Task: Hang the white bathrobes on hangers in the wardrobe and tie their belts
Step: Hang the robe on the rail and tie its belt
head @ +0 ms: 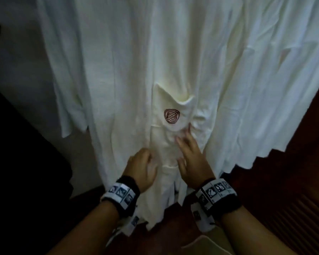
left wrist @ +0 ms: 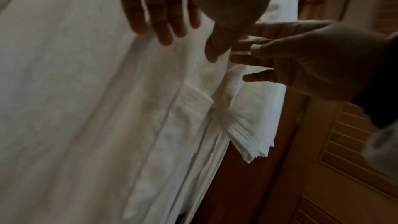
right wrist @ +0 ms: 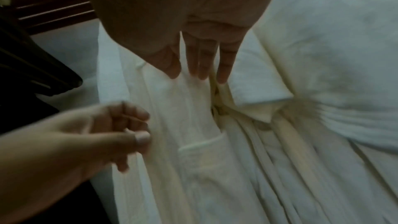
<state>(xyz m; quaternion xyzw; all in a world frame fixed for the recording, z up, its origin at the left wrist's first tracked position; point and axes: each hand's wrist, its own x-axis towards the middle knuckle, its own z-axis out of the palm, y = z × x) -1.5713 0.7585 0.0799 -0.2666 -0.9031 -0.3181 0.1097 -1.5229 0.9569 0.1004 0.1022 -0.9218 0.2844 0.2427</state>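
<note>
Dark reddish-brown louvred wooden panelling point(head: 293, 190) is seen at the lower right, behind hanging white cloth, and a dark shape fills the lower left of the head view. Most of that view is taken up by a white cotton bathrobe point(head: 129, 74), hung upright with its folds running downward. A patch pocket point(head: 171, 111) bearing a small dark-red embroidered swirl emblem point(head: 171, 116) is sewn on its front. A second white garment point(head: 276, 74) is hung just beside it on the right.

The right hand point(head: 191, 162) is laid flat on the robe just under the pocket, fingers straight and spread, nothing being gripped; in the right wrist view its fingertips point(right wrist: 202, 72) are seen touching the cloth at a fold. The left hand point(head: 143, 168) is held against the robe's front just to the left, near the right hand. Its fingers are shown loosely curled in the right wrist view and fairly straight in the left wrist view, and no cloth is seen to be pinched. A white fabric belt point(left wrist: 232, 122), gathered into a knot with a pleated end fanning out, is shown in the left wrist view below both hands, at the robe's edge beside the wood. Marker-printed bands point(head: 215, 192) are worn on both wrists.
</note>
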